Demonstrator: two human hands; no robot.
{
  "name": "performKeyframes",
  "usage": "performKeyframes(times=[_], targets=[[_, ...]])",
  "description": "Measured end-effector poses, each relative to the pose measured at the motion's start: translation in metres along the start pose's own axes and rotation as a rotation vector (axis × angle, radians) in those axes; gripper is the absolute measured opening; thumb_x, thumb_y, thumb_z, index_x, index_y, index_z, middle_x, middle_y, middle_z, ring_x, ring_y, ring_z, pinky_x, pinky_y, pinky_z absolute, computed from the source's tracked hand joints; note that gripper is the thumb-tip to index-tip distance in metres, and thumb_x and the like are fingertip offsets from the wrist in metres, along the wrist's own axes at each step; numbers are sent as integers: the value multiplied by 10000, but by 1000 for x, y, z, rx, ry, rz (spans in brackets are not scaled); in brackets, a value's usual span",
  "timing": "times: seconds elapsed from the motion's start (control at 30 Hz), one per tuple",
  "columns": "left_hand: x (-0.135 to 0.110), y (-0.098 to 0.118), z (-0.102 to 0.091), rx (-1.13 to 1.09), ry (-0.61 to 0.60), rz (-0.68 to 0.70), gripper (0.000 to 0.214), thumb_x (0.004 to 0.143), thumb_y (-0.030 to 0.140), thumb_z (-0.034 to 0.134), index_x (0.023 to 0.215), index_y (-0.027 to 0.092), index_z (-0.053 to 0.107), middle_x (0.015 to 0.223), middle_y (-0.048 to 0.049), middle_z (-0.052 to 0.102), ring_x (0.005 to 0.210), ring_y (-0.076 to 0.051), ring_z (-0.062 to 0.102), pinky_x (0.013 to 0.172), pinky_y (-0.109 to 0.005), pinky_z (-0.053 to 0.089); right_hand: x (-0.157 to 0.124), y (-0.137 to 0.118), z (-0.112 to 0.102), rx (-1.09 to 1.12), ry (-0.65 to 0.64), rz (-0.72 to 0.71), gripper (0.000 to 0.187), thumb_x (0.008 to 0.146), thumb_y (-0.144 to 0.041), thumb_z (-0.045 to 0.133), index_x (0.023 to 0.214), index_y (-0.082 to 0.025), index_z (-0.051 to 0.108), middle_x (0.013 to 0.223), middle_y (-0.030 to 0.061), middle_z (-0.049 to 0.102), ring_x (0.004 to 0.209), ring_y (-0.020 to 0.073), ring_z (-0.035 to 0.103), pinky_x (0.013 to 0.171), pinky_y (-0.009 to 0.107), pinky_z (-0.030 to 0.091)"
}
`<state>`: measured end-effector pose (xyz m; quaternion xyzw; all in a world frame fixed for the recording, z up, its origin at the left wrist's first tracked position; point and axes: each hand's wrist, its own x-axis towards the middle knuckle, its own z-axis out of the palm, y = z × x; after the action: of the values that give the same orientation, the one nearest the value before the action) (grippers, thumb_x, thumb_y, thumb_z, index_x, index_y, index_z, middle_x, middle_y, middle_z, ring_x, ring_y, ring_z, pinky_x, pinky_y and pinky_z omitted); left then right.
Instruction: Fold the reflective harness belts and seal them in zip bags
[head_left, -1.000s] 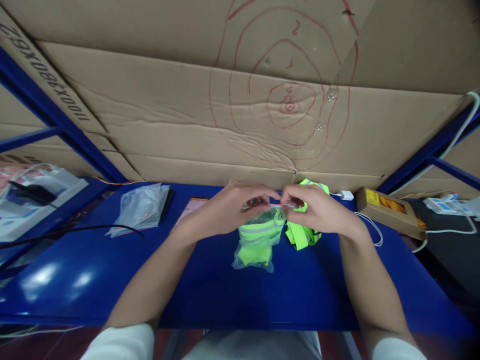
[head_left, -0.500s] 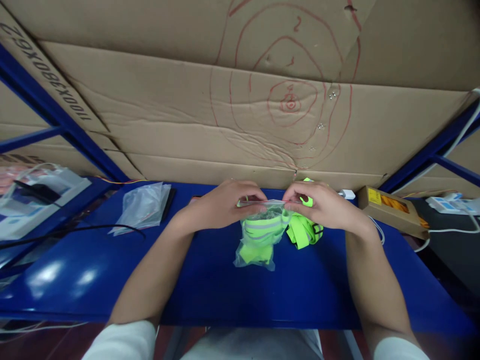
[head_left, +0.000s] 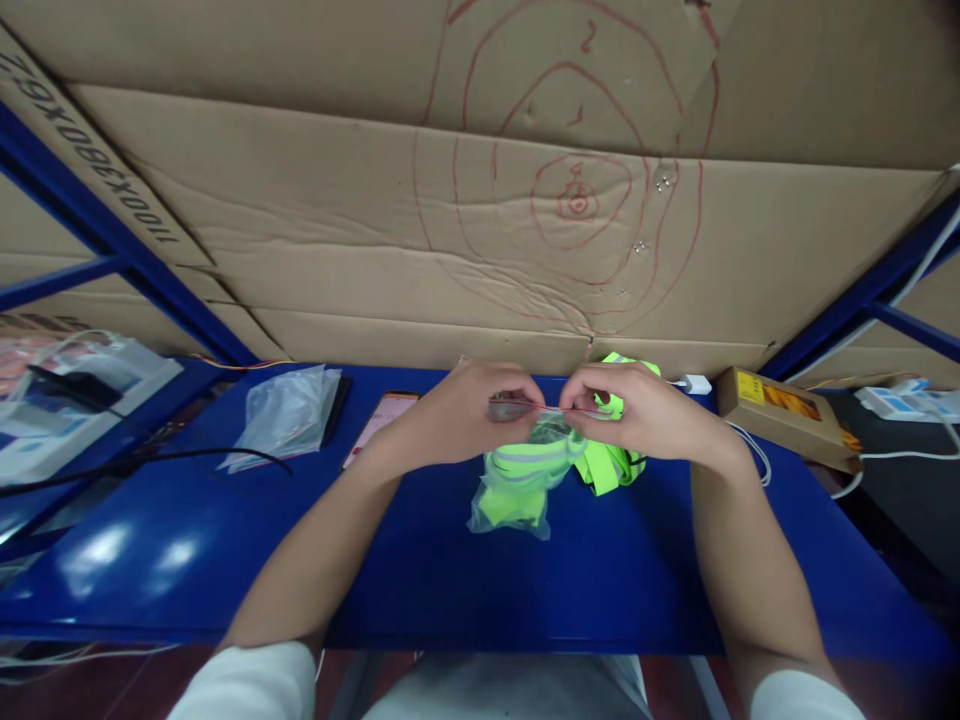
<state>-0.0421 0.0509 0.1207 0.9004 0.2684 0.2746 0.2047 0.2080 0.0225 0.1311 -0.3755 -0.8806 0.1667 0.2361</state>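
Note:
A clear zip bag (head_left: 511, 508) hangs or rests over the blue table, with a folded neon-green strap with grey reflective stripes (head_left: 529, 462) inside it. My left hand (head_left: 480, 405) pinches the bag's top edge, thumb and fingers pressed together. Close beside it, my right hand (head_left: 626, 405) pinches the same edge farther right. Behind my right hand lies a loose bundle of neon-green reflective straps (head_left: 606, 468), partly hidden by the hand.
Flat clear bags (head_left: 289, 408) lie at left on a dark object, near a phone (head_left: 381, 425). An open cardboard box (head_left: 787, 415) and a white plug (head_left: 696, 384) are at right. A cardboard sheet (head_left: 337, 200) with red rings stands behind the blue table (head_left: 600, 590).
My hands have come closer together along the bag's top edge. More of the phone shows beside my left wrist. The view has shifted slightly.

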Motion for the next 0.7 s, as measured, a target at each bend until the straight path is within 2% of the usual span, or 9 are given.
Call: performKeyframes(times=[0.17, 0.3, 0.47, 0.57, 0.7], targets=[[3, 4, 10, -38, 18, -20, 84, 922, 250, 668, 901, 188, 722, 853, 8, 749, 753, -116, 656, 710, -217, 447, 4, 3, 9, 3, 6, -27, 123, 969, -305, 669, 902, -202, 668, 742, -26, 624, 675, 110, 552, 668, 233, 388], [3, 4, 13, -55, 39, -12, 97, 936, 256, 670, 926, 179, 729, 860, 1, 756, 762, -115, 665, 718, -217, 457, 4, 3, 10, -35, 17, -67, 148, 1012, -280, 615, 895, -193, 642, 740, -23, 627, 674, 107, 543, 664, 236, 367], [0, -2, -5, -41, -14, -57, 165, 977, 332, 666, 1009, 218, 781, 940, -1, 794, 812, -126, 689, 759, -230, 481, 2, 4, 4, -11, 29, -19, 141, 1001, -298, 626, 911, -198, 669, 723, -19, 635, 651, 115, 561, 641, 236, 385], [-3, -8, -16, -35, -16, -92, 178, 974, 330, 669, 1000, 206, 794, 951, -21, 804, 814, -138, 702, 711, -223, 484, 0, 6, 1, 1, 28, 21, 132, 978, -310, 655, 916, -200, 695, 734, -12, 652, 657, 121, 572, 631, 237, 392], [-4, -11, -14, -25, 18, -67, 159, 973, 281, 659, 940, 188, 784, 870, -21, 782, 746, -125, 678, 679, -217, 468, 0, 6, 1, -37, 31, 11, 113, 955, -310, 682, 922, -203, 696, 749, -12, 639, 679, 122, 564, 653, 239, 397]])
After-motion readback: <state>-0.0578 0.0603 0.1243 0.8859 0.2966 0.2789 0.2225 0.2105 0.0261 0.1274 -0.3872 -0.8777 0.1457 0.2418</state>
